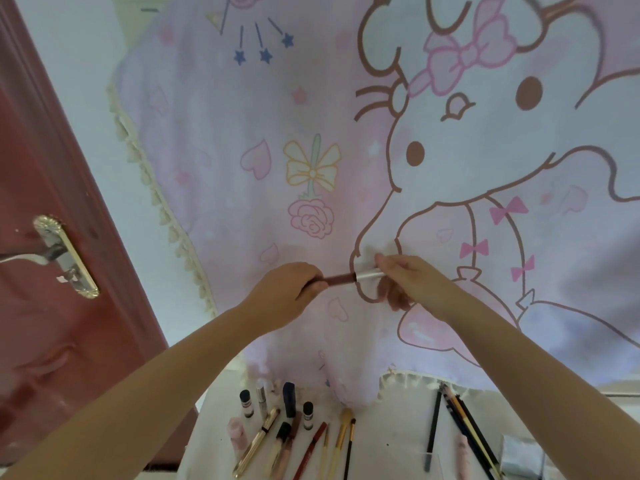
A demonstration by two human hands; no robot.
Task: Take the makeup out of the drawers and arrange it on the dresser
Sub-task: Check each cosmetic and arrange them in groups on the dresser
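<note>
Above the dresser (388, 441), the lip gloss tube (349, 278) spans left hand (287, 289) and right hand (408, 278).

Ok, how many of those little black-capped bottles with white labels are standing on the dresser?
2. The left bottle stands beside a silver tube; the right bottle stands just right of a navy tube. The left forearm may hide others.

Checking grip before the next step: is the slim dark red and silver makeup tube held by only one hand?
No, the left hand grips the slim makeup tube's dark red end while the right hand pinches its silver end.
</note>
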